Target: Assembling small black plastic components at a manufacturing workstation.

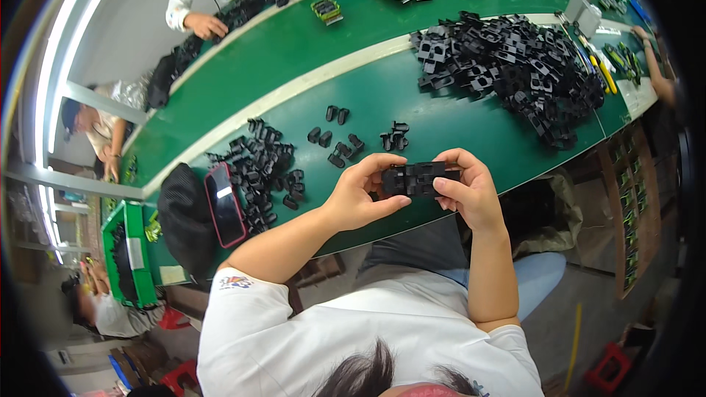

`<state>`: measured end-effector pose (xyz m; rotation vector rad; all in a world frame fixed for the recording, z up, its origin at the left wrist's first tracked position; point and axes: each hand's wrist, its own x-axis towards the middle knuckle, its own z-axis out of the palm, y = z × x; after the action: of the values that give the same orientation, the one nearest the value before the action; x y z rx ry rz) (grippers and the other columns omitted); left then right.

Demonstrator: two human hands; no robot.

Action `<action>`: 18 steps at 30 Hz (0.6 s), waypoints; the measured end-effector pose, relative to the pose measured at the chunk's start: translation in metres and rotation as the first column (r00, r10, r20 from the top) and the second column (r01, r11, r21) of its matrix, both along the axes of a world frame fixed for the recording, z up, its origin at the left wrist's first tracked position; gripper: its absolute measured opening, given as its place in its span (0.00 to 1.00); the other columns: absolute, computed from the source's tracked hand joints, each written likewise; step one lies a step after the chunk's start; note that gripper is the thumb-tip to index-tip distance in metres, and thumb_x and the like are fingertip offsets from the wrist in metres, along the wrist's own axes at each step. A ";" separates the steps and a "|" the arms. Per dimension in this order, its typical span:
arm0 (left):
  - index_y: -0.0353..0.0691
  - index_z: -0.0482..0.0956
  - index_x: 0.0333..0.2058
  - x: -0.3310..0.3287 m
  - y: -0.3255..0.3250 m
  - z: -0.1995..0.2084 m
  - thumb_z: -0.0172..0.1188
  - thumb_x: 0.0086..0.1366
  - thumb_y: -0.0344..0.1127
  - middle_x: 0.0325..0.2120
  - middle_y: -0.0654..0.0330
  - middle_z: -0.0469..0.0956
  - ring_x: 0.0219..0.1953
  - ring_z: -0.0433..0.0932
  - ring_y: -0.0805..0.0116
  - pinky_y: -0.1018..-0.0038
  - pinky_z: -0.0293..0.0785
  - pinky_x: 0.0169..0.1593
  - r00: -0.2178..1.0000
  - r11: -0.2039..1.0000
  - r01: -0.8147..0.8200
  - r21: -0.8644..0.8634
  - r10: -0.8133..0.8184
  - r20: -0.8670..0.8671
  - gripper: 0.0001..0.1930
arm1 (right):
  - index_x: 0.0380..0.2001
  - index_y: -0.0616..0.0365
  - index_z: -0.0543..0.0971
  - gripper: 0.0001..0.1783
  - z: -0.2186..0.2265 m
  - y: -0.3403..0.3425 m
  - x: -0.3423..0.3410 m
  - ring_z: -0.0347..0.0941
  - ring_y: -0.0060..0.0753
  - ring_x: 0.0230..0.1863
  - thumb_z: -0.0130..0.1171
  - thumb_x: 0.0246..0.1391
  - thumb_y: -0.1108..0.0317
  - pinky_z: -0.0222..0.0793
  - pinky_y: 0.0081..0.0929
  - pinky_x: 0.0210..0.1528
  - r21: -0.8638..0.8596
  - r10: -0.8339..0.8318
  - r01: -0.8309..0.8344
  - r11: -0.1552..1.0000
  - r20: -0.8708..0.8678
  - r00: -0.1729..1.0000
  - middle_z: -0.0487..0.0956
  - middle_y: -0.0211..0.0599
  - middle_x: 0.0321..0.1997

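Note:
Both hands are over the front edge of the green bench, gripping a black plastic part between them. My left hand pinches its left end between thumb and fingers. At the other end, my right hand is closed, its thumb pressed on the top face. Whether it is one piece or two joined pieces cannot be made out. Just beyond the left fingers lies a small cluster of black parts. Several more small black pieces are scattered to its left, beside a larger pile.
A big heap of black plastic parts covers the bench's far right. A phone and a black cap-like cloth item lie at left. Yellow-handled tools rest far right. Across the conveyor, co-workers handle parts. A green crate stands left.

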<state>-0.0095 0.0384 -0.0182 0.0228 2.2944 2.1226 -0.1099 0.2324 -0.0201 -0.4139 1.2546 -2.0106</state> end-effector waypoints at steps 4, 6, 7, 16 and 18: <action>0.35 0.67 0.50 -0.001 -0.003 0.008 0.65 0.53 0.24 0.37 0.61 0.75 0.37 0.76 0.76 0.79 0.74 0.39 0.993 0.988 -0.092 -0.126 0.081 -0.090 0.25 | 0.46 0.66 0.68 0.19 0.002 -0.002 -0.004 0.69 0.16 0.21 0.59 0.51 0.73 0.62 0.11 0.20 -0.028 0.039 -0.040 0.999 -0.042 0.998 0.75 0.35 0.29; 0.35 0.68 0.50 0.002 -0.006 0.021 0.65 0.53 0.23 0.36 0.62 0.75 0.34 0.77 0.76 0.80 0.74 0.35 0.970 0.964 -0.234 -0.122 0.225 -0.088 0.26 | 0.53 0.67 0.61 0.26 -0.001 -0.009 0.000 0.71 0.19 0.25 0.58 0.54 0.70 0.66 0.12 0.24 -0.095 -0.111 0.109 0.989 -0.007 0.994 0.75 0.40 0.33; 0.36 0.68 0.50 0.003 -0.013 0.028 0.65 0.52 0.23 0.35 0.61 0.75 0.31 0.77 0.77 0.82 0.74 0.31 0.957 0.959 -0.278 -0.058 0.272 -0.097 0.26 | 0.53 0.67 0.61 0.26 -0.003 -0.010 -0.001 0.71 0.19 0.25 0.58 0.54 0.70 0.66 0.12 0.24 -0.108 -0.116 0.114 0.988 -0.012 0.993 0.75 0.40 0.33; 0.30 0.66 0.52 -0.074 -0.205 0.100 0.64 0.58 0.34 0.20 0.63 0.74 0.17 0.70 0.80 0.84 0.62 0.20 0.572 0.612 -0.787 -0.079 0.673 -0.469 0.26 | 0.53 0.63 0.60 0.27 -0.003 -0.006 0.013 0.71 0.20 0.29 0.58 0.52 0.73 0.68 0.14 0.29 -0.094 -0.175 0.167 0.981 -0.082 0.981 0.73 0.42 0.40; 0.32 0.65 0.52 -0.098 -0.270 0.079 0.65 0.57 0.35 0.19 0.63 0.73 0.17 0.69 0.79 0.83 0.62 0.20 0.488 0.492 -0.865 -0.101 0.775 -0.401 0.27 | 0.50 0.62 0.65 0.25 -0.007 -0.010 0.018 0.70 0.20 0.27 0.61 0.49 0.74 0.67 0.14 0.28 0.020 -0.297 0.313 0.949 -0.265 0.917 0.74 0.40 0.38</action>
<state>-0.1076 -0.2311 0.0607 -1.0971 3.2568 2.1146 -0.0915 0.2226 -0.0271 -0.4875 1.6239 -2.2234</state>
